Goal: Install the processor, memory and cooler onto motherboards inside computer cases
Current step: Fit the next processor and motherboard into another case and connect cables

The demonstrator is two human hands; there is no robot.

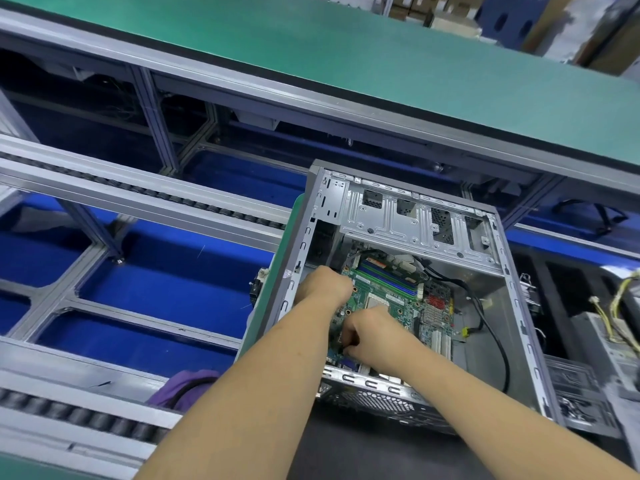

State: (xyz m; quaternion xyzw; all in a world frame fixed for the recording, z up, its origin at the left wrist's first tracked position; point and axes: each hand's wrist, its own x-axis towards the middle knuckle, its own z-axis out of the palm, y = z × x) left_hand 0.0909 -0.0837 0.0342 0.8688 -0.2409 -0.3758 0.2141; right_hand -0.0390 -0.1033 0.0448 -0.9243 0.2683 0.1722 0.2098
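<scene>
An open grey computer case (519,306) lies on its side at centre right. A green motherboard (408,306) sits inside it, with blue memory slots (384,275) and a pale processor socket (375,301). My left hand (323,284) is at the board's upper left corner, its fingers curled down over the board's edge and hidden there. My right hand (369,332) rests on the lower left part of the board and pinches a small dark part (346,348) that I cannot identify. No cooler is visible in the case.
A black cable (498,323) loops across the case floor on the right. A drive cage (415,216) fills the case's far end. Roller rails (138,195) run on the left, a purple cloth (187,386) lies near me, and a unit with yellow wires (620,323) stands right.
</scene>
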